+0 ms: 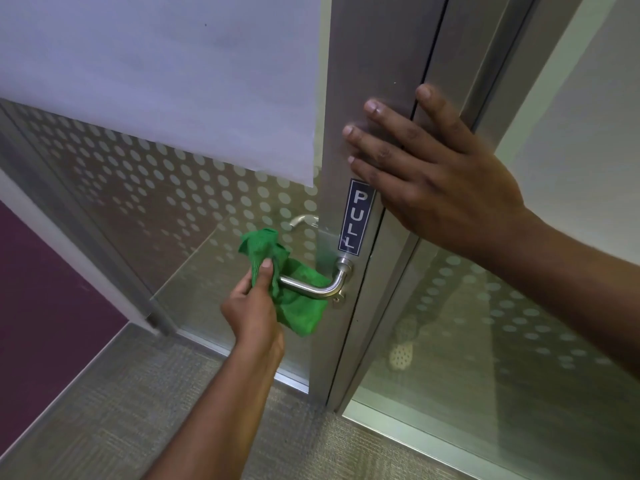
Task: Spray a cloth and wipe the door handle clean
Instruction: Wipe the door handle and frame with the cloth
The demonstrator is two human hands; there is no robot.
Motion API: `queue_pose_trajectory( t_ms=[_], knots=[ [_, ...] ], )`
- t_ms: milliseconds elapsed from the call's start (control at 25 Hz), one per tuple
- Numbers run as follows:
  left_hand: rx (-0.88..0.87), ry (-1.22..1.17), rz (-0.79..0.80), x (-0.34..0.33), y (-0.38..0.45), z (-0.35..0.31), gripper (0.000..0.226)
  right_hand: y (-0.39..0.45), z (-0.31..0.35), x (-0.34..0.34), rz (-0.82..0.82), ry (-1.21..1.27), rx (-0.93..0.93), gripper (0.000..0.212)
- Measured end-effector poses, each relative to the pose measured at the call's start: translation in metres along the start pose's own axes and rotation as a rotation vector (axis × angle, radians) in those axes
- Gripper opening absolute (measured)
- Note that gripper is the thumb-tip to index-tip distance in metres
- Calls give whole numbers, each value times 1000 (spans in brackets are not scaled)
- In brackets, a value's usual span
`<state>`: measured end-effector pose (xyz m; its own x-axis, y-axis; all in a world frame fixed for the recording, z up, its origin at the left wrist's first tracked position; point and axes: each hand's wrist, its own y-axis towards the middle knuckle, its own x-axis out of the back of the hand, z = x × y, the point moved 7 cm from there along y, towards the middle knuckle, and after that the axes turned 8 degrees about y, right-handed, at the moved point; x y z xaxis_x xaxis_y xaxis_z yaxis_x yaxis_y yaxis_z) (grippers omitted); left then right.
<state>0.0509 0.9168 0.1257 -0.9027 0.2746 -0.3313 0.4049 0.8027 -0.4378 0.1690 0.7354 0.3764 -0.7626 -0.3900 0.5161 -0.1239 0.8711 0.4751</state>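
A silver lever door handle (317,288) sticks out leftward from the metal door stile (360,81), just below a blue PULL sticker (355,216). My left hand (252,306) grips a crumpled green cloth (298,306) wrapped around the free end of the handle, thumb on top. My right hand (440,174) lies flat with fingers spread against the stile and door edge above the sticker, holding nothing. No spray bottle is in view.
The door is frosted glass with a dot pattern (173,188) and a white blind (156,81) over its upper part. A second handle (303,220) shows through the glass. Grey carpet (138,410) covers the floor, and a purple wall (41,306) stands at left.
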Motion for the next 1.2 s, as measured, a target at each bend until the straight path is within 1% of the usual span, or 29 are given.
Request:
queue_pose_trajectory(
  t_ms=[80, 160, 200, 360, 440, 560, 640, 680, 760, 840, 880, 920, 1000, 1080, 1120, 1200],
  knots=[
    [111, -77, 17, 7, -16, 21, 15, 0, 0, 0, -3, -4, 0, 39],
    [211, -113, 45, 5, -24, 33, 18, 0, 0, -1, -8, -5, 5, 39],
    [227, -118, 57, 2, -25, 35, 20, 1, 0, -2, -7, -3, 9, 38],
    [209, -183, 94, -5, -20, 24, 34, 0, -1, -2, -7, -8, 5, 38],
    [180, -178, 89, -6, -8, 11, 35, 1, -1, -1, -9, -2, 2, 38],
    [97, -17, 95, -11, 14, -14, 19, 2, 0, -1, -5, -7, 3, 38],
    [78, 108, 125, -15, 27, -24, 18, 1, 0, -1, -1, -13, 6, 38],
    [93, 136, 159, -15, 31, -24, 22, 1, 0, -1, 1, -15, 7, 38],
    [188, 106, 245, -13, 29, -12, 33, 1, -1, -1, 6, -18, 9, 38],
    [278, -4, 291, -5, 14, 8, 41, 1, 0, 0, 3, -11, 5, 39],
    [293, -62, 293, -2, 4, 18, 41, 0, 0, 0, 0, -8, 3, 38],
    [287, -105, 281, 0, -6, 26, 39, 1, 0, 0, -5, -8, 3, 38],
    [223, -135, 222, 1, -22, 39, 28, 2, 0, 0, -9, -15, 5, 38],
    [117, -67, 169, 1, -34, 47, 14, 2, 1, -1, -10, -16, 6, 37],
    [74, -28, 167, 0, -39, 50, 8, 2, 1, -2, -8, -18, 7, 37],
    [38, 13, 206, -5, -46, 55, 6, 2, 1, -2, -17, -29, 11, 37]
  ],
)
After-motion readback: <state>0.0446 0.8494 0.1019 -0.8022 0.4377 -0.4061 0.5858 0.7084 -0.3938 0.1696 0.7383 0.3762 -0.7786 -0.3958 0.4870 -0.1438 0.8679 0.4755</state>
